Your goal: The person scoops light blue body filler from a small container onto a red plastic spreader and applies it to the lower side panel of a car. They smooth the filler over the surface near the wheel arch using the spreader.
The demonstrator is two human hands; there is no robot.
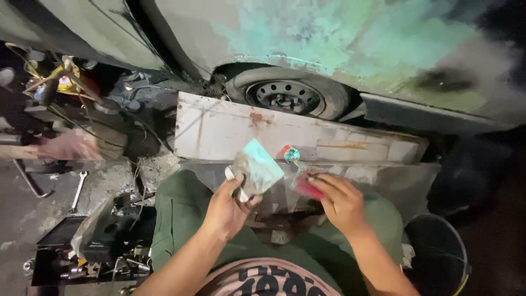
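The left hand (227,211) is gripping a flat filler spreader (256,170) by its lower end, fingers curled around it, the blade tilting up and to the right with pale teal paste smeared over its face. The right hand (341,201) is pinching a red-handled tool (304,185) between thumb and fingertips; its thin shaft is running up to a small teal-tipped end (290,154), just beside the spreader's upper right corner — touching or not, I cannot tell.

Both hands are working over the person's knees in green trousers (181,219), close in front of a long white rusted panel (219,129) whose lower edge is lying just beyond the fingertips. Behind it a car wheel (287,97) is sitting under a body panel patched with teal filler (329,33).

Room is tight — a black bucket (438,257) is crowding the right elbow, an open tray of tools (93,246) is pressing against the left knee, and a wrench (78,189) is lying on the concrete further left.
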